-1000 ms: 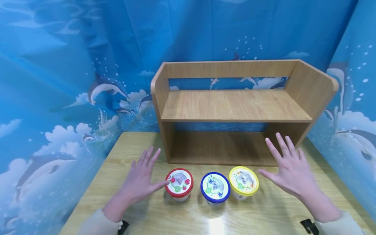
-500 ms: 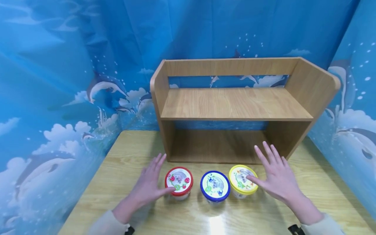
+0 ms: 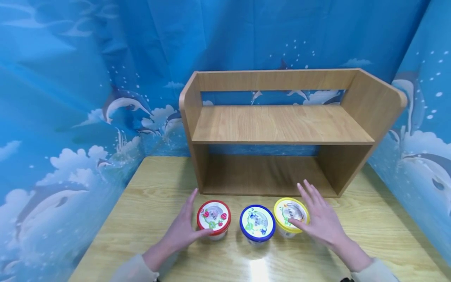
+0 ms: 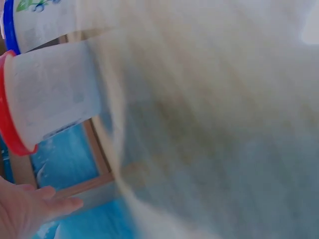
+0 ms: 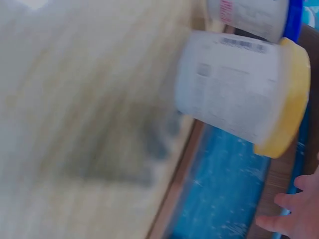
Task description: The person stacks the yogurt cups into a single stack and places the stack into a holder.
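Observation:
Three white tubs with printed lids stand upright in a row on the wooden table. My left hand (image 3: 182, 231) is spread around the left side of the red-lidded tub (image 3: 213, 215), its thumb overlapping the near rim in the head view. My right hand (image 3: 321, 221) reaches over the right side of the yellow-lidded tub (image 3: 291, 213), thumb across the lid. Between them stands the blue-lidded tub (image 3: 257, 222). In the left wrist view the fingers (image 4: 62, 206) show apart from the red-lidded tub (image 4: 55, 94). The right wrist view shows fingers (image 5: 284, 201) beyond the yellow lid (image 5: 291, 99).
A two-level wooden shelf (image 3: 282, 124) stands behind the tubs, its bottom board's front edge close to them. The table (image 3: 119, 235) extends left and right. Blue dolphin-print curtains (image 3: 70, 117) hang at the back and both sides.
Both hands have moved inward: the left rightward to the red-lidded tub, the right leftward and nearer over the yellow-lidded tub. The tubs have stayed in place.

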Tool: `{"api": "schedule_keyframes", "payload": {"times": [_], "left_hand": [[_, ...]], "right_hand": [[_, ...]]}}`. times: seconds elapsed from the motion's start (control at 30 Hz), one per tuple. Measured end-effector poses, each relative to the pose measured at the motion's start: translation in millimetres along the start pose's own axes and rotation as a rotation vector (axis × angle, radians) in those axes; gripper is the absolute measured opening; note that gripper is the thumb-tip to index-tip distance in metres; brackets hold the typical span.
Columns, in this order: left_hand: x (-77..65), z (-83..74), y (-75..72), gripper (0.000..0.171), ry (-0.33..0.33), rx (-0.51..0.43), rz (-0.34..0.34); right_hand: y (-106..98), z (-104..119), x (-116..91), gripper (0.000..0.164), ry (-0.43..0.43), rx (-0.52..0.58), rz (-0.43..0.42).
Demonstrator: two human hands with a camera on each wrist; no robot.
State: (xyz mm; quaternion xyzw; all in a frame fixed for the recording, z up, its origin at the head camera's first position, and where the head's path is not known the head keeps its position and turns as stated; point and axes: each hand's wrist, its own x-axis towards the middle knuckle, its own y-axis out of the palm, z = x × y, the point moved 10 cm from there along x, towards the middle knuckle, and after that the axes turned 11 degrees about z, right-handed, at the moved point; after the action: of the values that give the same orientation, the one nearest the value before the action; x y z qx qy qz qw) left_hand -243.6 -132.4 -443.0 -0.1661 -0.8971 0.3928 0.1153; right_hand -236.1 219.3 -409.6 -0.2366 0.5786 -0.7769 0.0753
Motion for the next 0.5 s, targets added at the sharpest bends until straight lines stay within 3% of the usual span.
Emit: {"api": "schedule_keyframes", "payload": {"times": [0.23,0.5], "left_hand": [[-1.0,8.4,11.5,0.126,0.028,-0.123,-0.018],[-2.0,18.3,29.3,0.131,0.013,-0.334,0.034]], "right_hand": [[14,-3,-5,0.103,0.001,0.113,-0.012],[30,-11,-12,0.105,0.072,0.257,0.042]]}}
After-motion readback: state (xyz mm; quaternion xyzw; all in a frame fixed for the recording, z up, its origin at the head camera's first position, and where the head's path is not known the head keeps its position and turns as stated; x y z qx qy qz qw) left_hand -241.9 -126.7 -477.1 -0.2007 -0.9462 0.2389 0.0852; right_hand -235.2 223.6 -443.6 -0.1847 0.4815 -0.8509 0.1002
